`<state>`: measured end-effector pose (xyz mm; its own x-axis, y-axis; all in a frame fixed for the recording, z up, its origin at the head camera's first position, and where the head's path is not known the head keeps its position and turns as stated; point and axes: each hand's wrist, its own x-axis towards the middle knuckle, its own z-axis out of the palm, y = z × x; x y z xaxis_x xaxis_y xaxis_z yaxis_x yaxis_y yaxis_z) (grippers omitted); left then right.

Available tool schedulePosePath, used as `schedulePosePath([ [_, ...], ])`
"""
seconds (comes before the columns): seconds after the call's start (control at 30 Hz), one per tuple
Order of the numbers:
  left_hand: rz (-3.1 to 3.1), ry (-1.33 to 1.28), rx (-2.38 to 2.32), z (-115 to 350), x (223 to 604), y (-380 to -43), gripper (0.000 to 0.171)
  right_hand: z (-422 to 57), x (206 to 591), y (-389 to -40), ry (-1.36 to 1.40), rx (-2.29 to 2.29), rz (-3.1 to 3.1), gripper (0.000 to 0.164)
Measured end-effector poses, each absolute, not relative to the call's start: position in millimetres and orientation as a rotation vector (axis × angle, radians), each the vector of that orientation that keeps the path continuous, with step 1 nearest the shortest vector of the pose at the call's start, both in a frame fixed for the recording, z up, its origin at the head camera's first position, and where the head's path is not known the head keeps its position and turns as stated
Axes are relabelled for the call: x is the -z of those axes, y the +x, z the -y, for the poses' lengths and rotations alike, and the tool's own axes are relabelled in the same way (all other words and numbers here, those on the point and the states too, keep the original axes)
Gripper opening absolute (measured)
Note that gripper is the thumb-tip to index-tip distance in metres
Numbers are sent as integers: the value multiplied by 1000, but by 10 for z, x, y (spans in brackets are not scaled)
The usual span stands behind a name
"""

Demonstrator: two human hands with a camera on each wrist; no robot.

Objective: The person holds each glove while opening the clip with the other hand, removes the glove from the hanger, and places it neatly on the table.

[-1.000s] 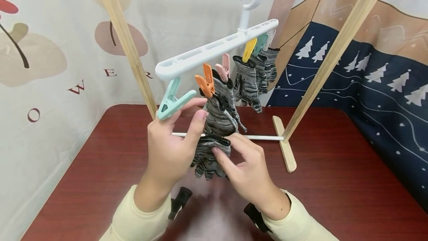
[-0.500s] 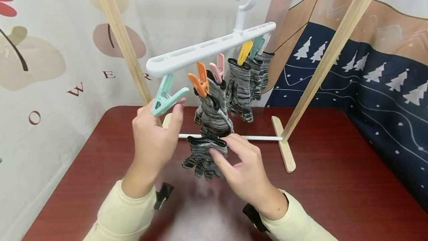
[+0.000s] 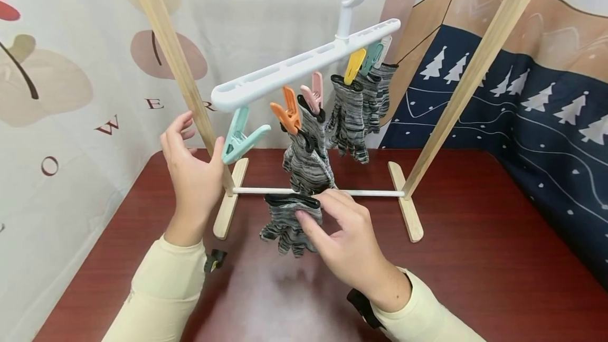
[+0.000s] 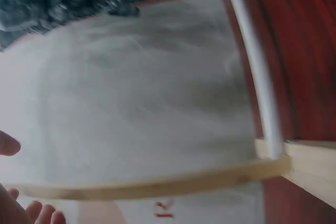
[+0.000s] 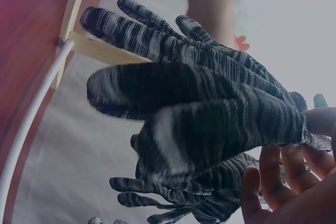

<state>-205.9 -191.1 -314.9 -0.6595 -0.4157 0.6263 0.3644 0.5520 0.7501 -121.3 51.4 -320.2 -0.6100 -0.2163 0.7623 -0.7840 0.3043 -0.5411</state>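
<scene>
A grey-and-black striped knit glove (image 3: 292, 226) hangs fingers down, its dark cuff upward, pinched by my right hand (image 3: 351, 241) between thumb and fingers at the cuff's right side. In the right wrist view, the glove's fingers (image 5: 194, 129) fill the middle. My left hand (image 3: 195, 178) is raised to the left with its fingers spread, thumb tip right beside a mint-green clip (image 3: 242, 139). That clip hangs from the near end of the white hanger (image 3: 304, 62) and has no glove in it. In the left wrist view only a few fingertips (image 4: 44, 213) show at the lower left.
An orange clip (image 3: 287, 112), a pink clip (image 3: 312, 94), a yellow clip (image 3: 354, 66) and others farther back hold similar gloves (image 3: 349, 115). The hanger hooks over a white bar on a wooden stand (image 3: 178, 57), standing on a dark red table (image 3: 475, 278).
My left hand has drawn back leftward from behind the mint-green clip, its fingers opening. My right hand keeps its pinch on the glove, almost still. The hanger has swayed slightly.
</scene>
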Motion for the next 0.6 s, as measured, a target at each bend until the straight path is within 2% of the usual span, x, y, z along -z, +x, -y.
schedulePosePath([
  [0.17, 2052, 75, 1271, 2068, 3269, -2221, 72, -500, 3187, -1232, 888, -1296, 1994, 4],
  [0.33, 2200, 123, 1293, 2168, 3397, -2310, 70, -494, 3203, -1233, 902, -1277, 1990, 3],
  [0.5, 2393, 130, 1219, 2194, 3486, -2370, 44, -497, 3208, -1223, 911, -1269, 1996, 3],
  [0.6, 2435, 125, 1168, 2203, 3512, -2384, 35, -496, 3212, -1221, 918, -1265, 1994, 2],
])
